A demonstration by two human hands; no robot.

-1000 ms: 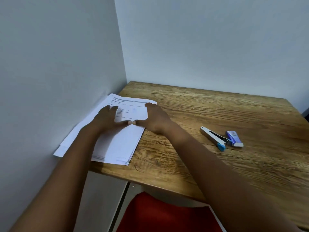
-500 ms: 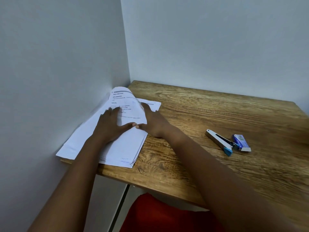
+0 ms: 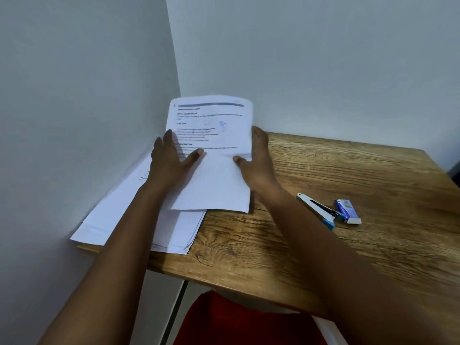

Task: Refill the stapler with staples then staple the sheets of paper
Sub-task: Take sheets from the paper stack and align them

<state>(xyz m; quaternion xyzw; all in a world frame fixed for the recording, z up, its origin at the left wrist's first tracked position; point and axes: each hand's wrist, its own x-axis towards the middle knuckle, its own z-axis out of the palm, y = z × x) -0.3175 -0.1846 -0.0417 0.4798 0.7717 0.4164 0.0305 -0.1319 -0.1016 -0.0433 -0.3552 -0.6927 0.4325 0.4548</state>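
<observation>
A few printed sheets of paper (image 3: pixel 214 150) are lifted and tilted up above the table's left side. My left hand (image 3: pixel 171 160) grips their left edge and my right hand (image 3: pixel 256 158) grips their right edge, thumbs on the front. Beneath them a stack of papers (image 3: pixel 139 220) lies flat against the left wall. To the right on the table lies a silver stapler (image 3: pixel 316 210) with a blue end, opened out. A small blue box of staples (image 3: pixel 347 211) rests right beside it.
The wooden table (image 3: pixel 323 245) stands in a corner, with white walls on the left and behind. The paper stack overhangs the table's front left edge. A red seat (image 3: pixel 236 322) shows below the front edge.
Both hands have raised the top sheets off the stack and pulled them up and to the right. The stapler and the staple box lie where they were.
</observation>
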